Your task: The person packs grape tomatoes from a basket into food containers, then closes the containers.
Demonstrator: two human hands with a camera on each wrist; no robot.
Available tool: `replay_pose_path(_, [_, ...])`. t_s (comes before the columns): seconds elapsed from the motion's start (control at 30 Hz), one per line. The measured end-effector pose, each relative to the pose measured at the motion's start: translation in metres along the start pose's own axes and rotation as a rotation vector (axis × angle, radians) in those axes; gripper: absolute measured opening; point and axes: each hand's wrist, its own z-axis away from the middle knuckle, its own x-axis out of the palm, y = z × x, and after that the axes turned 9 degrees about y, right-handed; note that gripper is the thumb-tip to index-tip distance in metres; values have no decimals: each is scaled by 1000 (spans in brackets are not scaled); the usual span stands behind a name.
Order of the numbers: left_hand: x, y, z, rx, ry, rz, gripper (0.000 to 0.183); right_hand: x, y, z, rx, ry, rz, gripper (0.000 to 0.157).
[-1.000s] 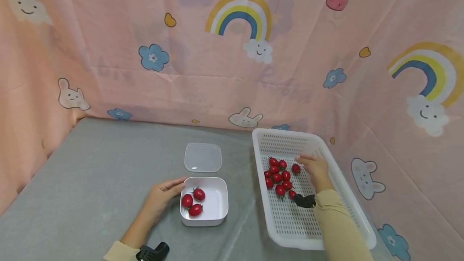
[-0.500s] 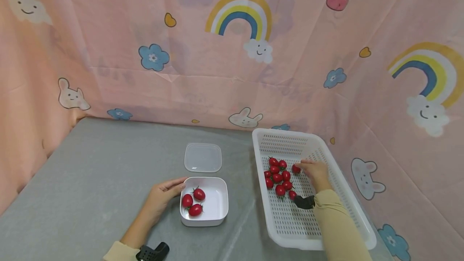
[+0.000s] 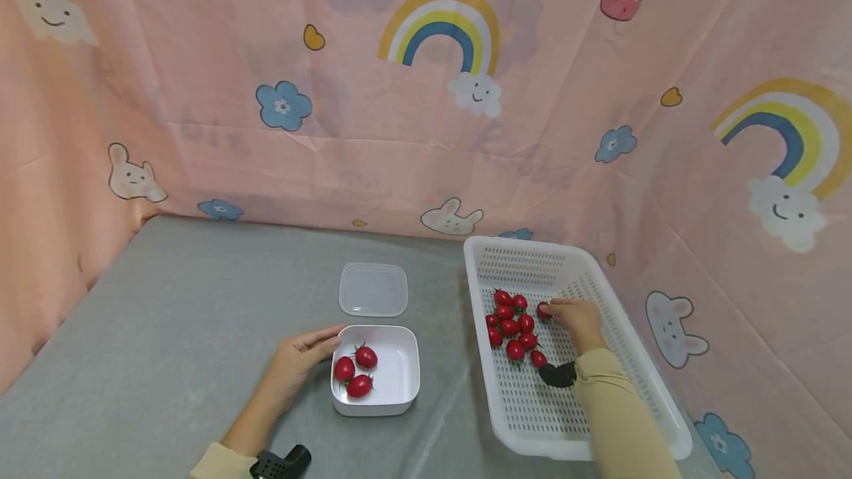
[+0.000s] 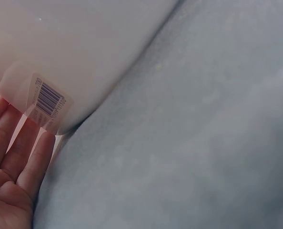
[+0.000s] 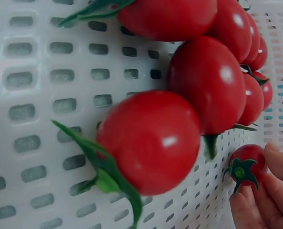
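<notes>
My left hand touches the left side of a small white box, its fingers fairly straight along the outer wall. In the left wrist view those fingers lie against the wall beside a barcode label. Inside the box are three cherry tomatoes. Over in the white perforated basket, my right hand pinches one cherry tomato between thumb and fingers, its green calyx facing the camera. Several other cherry tomatoes lie grouped to the left of that hand.
A clear lid lies flat on the grey tabletop, just behind the white box. A pink printed curtain borders the table at the back and sides. The basket's raised rim stands between the two hands.
My right hand has lowered onto the separate cherry tomato in the basket, and its fingers have closed around it. The left hand and the box stay where they were.
</notes>
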Motion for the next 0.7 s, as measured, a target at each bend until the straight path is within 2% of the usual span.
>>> replay_pose_path(0.17, [0, 0, 0, 3, -7, 0, 36, 0, 0, 0, -52, 39, 38, 45])
replay_pose_path(0.43, [-1, 0, 0, -3, -6, 0, 36, 0, -2, 4, -114, 43, 109, 41])
replay_pose_path(0.57, [-1, 0, 0, -9, -5, -2, 36, 1, -3, 5, -118, 56, 141, 43])
replay_pose_path(0.7, [-1, 0, -1, -11, -7, -4, 37, -2, -9, 7, -132, 34, 161, 49])
